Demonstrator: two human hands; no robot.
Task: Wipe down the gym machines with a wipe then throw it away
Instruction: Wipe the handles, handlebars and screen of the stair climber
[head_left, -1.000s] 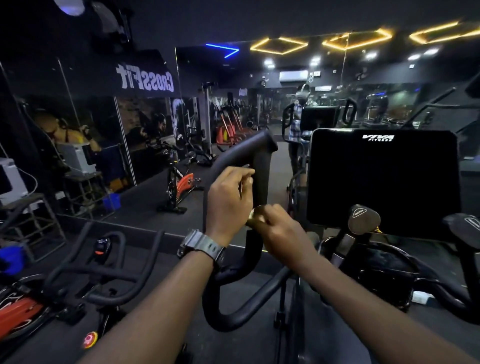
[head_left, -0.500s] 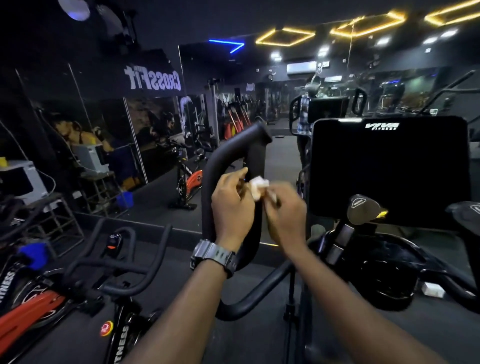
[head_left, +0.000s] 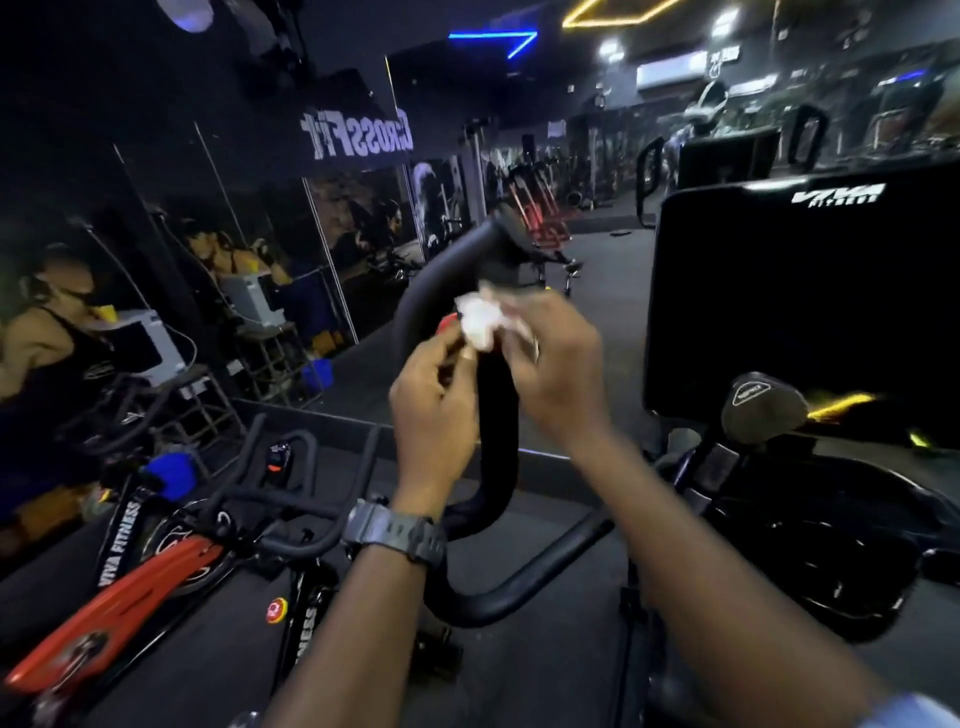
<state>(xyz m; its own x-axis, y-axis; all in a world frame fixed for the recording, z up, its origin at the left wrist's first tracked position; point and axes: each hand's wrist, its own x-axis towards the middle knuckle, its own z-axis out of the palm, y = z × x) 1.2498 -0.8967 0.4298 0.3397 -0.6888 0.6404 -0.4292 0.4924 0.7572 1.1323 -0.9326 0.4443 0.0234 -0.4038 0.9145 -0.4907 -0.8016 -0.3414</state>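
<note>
Wipe (head_left: 480, 319): white, crumpled, held up in front of the black curved handlebar (head_left: 493, 415) of the gym machine, about level with the bar's upper stretch. It sits between the two hands, touching both.

Left hand (head_left: 434, 410): fingers curled, thumb and fingertips pinching the lower left edge of the wipe. A dark grey wristwatch (head_left: 395, 535) sits on this wrist.

Right hand (head_left: 558, 364): fingers curled round the right side of the wipe, gripping it (the picture is motion-blurred here, so the exact finger placement cannot be told). A pale blue sleeve edge (head_left: 909, 712) shows at the lower right corner of the view.

Handlebar: rises from a bend low between the forearms, runs up behind the hands and ends in a rounded tip above the wipe.

Console panel (head_left: 805, 291): large, black, with white "VIVA FITNESS" lettering near its top edge, standing to the right of the handlebar.

Rounded black knob (head_left: 763, 405): just below the panel's lower edge.

Spin bike (head_left: 171, 566): red and black, "VIVA FITNESS" on its frame, to the left of the handlebar on the dark floor.

Mirror wall (head_left: 208, 234): beyond the bike, carrying a reversed "CrossFit" sign (head_left: 358, 136).
</note>
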